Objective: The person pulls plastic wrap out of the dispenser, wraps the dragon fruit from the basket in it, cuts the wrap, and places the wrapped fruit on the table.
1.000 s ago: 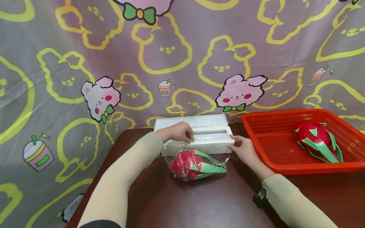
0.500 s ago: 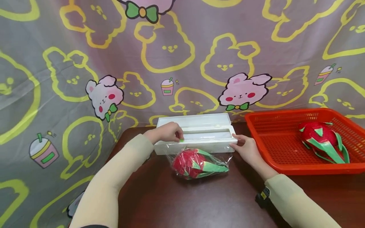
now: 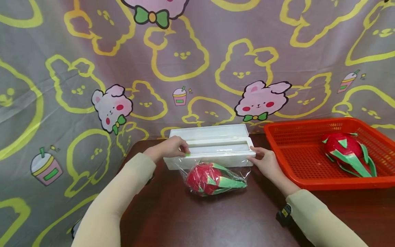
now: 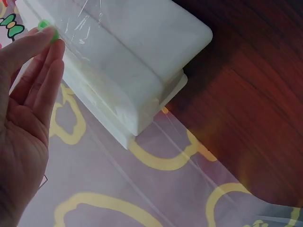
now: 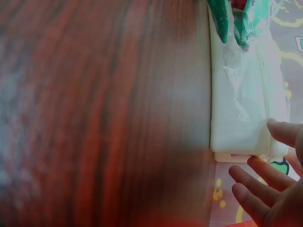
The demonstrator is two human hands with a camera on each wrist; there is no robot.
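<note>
A white cling film dispenser [image 3: 172, 164] lies at the back of the table with its lid [image 3: 213, 132] raised. My left hand [image 3: 168, 149] pinches a small green slide cutter [image 4: 53, 34] near the left end of its front edge. At the right end, my right hand [image 3: 267, 165] grips the corner between thumb and index finger; its other fingers spread apart in the right wrist view. Clear film hangs from the front edge over a red dragon fruit [image 3: 202, 178] with green leaf tips, possibly a model, lying on its side before the box.
An orange-red plastic basket [image 3: 296, 180] stands on the table [image 3: 234, 216] to the right, holding a second dragon fruit [image 3: 344, 145]. Behind everything hangs a curtain [image 3: 197, 68] printed with rabbits, close against the table's back edge.
My left hand has slid the green cutter leftward along the dispenser's front edge, from near the middle to near the left end. The right hand keeps its hold on the right end.
</note>
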